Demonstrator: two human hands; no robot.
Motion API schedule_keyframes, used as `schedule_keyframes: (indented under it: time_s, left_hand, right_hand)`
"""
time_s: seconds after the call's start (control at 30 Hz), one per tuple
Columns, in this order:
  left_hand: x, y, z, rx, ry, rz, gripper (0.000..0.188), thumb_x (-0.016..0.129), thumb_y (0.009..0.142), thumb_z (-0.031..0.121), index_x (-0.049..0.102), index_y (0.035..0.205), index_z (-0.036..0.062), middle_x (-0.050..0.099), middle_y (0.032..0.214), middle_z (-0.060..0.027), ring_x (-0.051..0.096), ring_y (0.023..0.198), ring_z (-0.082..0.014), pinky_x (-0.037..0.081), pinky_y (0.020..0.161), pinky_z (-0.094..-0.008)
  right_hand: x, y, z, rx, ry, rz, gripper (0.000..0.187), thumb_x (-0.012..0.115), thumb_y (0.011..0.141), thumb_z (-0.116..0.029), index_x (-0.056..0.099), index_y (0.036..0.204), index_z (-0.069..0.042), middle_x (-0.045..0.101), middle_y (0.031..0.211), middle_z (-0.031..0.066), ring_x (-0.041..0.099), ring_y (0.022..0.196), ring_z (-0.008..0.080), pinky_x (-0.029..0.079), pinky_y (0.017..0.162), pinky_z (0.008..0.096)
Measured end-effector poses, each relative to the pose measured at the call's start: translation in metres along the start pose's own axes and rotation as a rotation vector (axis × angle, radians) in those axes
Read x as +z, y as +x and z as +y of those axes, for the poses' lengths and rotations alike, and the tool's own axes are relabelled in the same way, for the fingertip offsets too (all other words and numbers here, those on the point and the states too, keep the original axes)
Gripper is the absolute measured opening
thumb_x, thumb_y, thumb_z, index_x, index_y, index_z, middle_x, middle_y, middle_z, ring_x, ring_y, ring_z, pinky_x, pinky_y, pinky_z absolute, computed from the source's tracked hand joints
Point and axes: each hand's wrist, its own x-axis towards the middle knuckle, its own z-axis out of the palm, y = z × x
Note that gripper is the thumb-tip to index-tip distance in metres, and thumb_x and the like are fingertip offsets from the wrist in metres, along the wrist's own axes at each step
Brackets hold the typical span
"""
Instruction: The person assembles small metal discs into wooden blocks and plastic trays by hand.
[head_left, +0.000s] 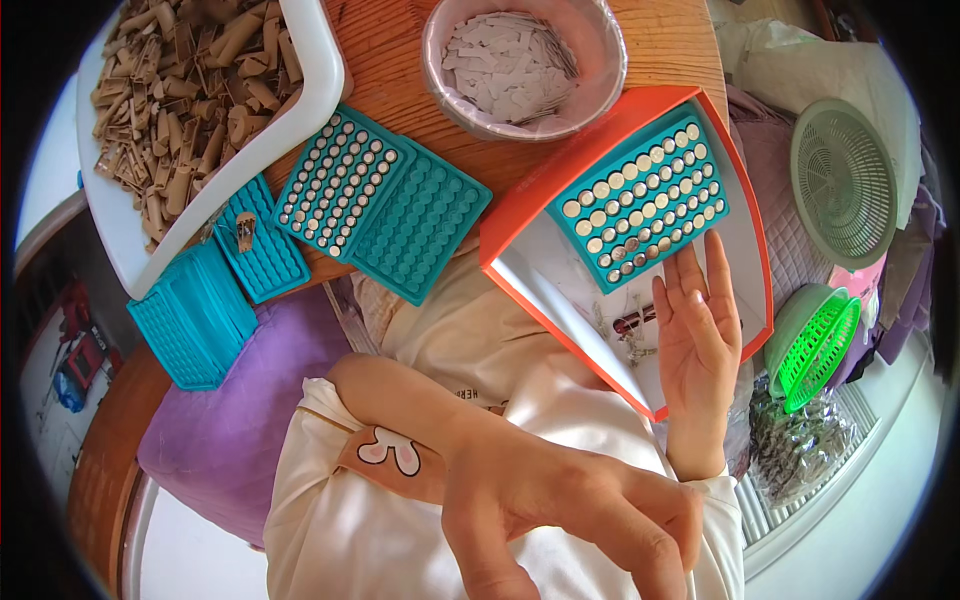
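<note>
My left hand is raised close in the foreground, its fingers bent and their tips cut off by the lower edge, so any contents are hidden. At the right, my right hand is open, fingers stretched, over a red-orange box with a white inside. Its fingertips reach the near edge of a teal tray resting in that box. Rows of small round silvery pieces fill this tray. Beside the right hand, small dark red and metallic items lie on the box's bottom.
On the wooden table stand a white bin of brown curled scraps and a lined bucket of whitish flakes. Teal trays lie left, one side filled. A green basket and grey-green colander stand right.
</note>
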Motion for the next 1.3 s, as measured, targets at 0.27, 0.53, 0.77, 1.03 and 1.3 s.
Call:
schedule_keyframes:
  time_s: [0.27,0.53,0.77,1.03,1.3]
  left_hand:
    - [0.028,0.008,0.000,0.158,-0.264,0.381,0.049,0.054,0.075,0.040,0.055,0.094,-0.0055,0.048,0.090,-0.0120,0.049,0.084,-0.0232,0.039,0.072,-0.0328]
    - [0.007,0.008,0.014,0.045,-0.206,0.209,0.049,0.054,0.075,0.041,0.055,0.094,-0.0053,0.048,0.093,-0.0132,0.049,0.086,-0.0241,0.040,0.073,-0.0343]
    - [0.005,0.003,0.006,0.031,-0.278,0.225,0.050,0.054,0.075,0.041,0.055,0.093,-0.0054,0.050,0.091,-0.0133,0.050,0.086,-0.0240,0.040,0.073,-0.0340]
    - [0.015,0.014,0.006,0.125,-0.338,0.348,0.051,0.054,0.075,0.040,0.054,0.095,-0.0066,0.049,0.093,-0.0138,0.050,0.087,-0.0248,0.040,0.073,-0.0341]
    - [0.002,0.011,0.012,0.075,-0.375,0.317,0.047,0.058,0.074,0.035,0.054,0.095,-0.0065,0.049,0.095,-0.0143,0.051,0.088,-0.0260,0.040,0.074,-0.0332]
  right_hand:
    - [-0.007,0.014,-0.009,0.067,0.127,0.067,0.049,0.049,0.080,-0.003,0.028,0.124,-0.002,0.043,0.118,0.0122,0.046,0.106,0.0182,0.039,0.084,0.0275]
    - [-0.018,0.040,-0.010,0.156,0.065,0.007,0.030,0.055,0.080,-0.009,0.045,0.108,-0.002,0.056,0.094,0.0040,0.052,0.080,0.0091,0.040,0.066,0.0205]
    - [-0.025,0.052,-0.013,0.222,0.046,-0.074,0.023,0.051,0.082,-0.009,0.050,0.103,-0.002,0.057,0.093,0.0046,0.054,0.080,0.0094,0.044,0.067,0.0204]
    - [-0.034,0.052,-0.009,0.260,0.178,-0.095,0.023,0.048,0.083,-0.007,0.047,0.105,0.000,0.057,0.093,0.0061,0.056,0.081,0.0113,0.046,0.070,0.0225]
    - [-0.018,0.048,-0.016,0.225,0.100,-0.073,0.025,0.051,0.081,-0.009,0.047,0.106,-0.003,0.057,0.093,0.0036,0.055,0.079,0.0092,0.045,0.066,0.0197]
